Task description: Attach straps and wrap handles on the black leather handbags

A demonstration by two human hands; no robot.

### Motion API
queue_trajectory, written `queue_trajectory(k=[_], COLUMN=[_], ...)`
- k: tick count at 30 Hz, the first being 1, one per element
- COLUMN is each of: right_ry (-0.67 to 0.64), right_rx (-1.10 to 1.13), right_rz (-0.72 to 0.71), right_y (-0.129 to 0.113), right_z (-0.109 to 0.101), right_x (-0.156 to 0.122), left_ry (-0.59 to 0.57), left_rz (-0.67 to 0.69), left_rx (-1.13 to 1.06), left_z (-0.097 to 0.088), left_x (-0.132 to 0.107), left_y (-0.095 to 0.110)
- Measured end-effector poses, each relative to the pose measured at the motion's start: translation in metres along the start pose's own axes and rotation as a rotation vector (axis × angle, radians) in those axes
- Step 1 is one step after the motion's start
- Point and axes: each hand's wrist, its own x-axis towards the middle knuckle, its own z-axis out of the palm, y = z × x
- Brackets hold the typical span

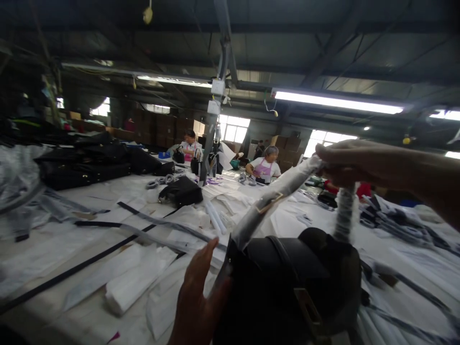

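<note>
A black handbag [283,292] with a metal clasp [308,306] on its front stands close before me. Its handle [262,211], wrapped in clear plastic, rises in an arch. At the top of that arch is my right hand [345,165], closed over the handle. My left hand [201,292] is at the bag's left edge, thumb and fingers spread apart. The thumb appears to rest against the bag's side; blur hides the exact contact.
White wrapping sheets [140,273] and black straps [97,249] cover the table to the left. Black bags [86,163] are heaped at the far left, another bag [181,191] nearer. More wrapped straps [398,225] lie right. Two people in aprons [264,170] work across the table.
</note>
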Motion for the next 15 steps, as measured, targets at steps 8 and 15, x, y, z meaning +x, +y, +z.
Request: queue_trajectory(k=[8,15], right_ry=[0.053,0.535], right_rx=[-0.308,-0.414], right_rz=[-0.391,-0.494], right_y=[0.088,0.156], right_z=[0.039,0.058], right_x=[0.038,0.008], left_ry=[-0.379,-0.564], left_rz=[-0.272,-0.268], left_rx=[-0.235,-0.226], left_z=[0.029,0.044], left_x=[-0.065,-0.068], left_y=[-0.006,-0.025])
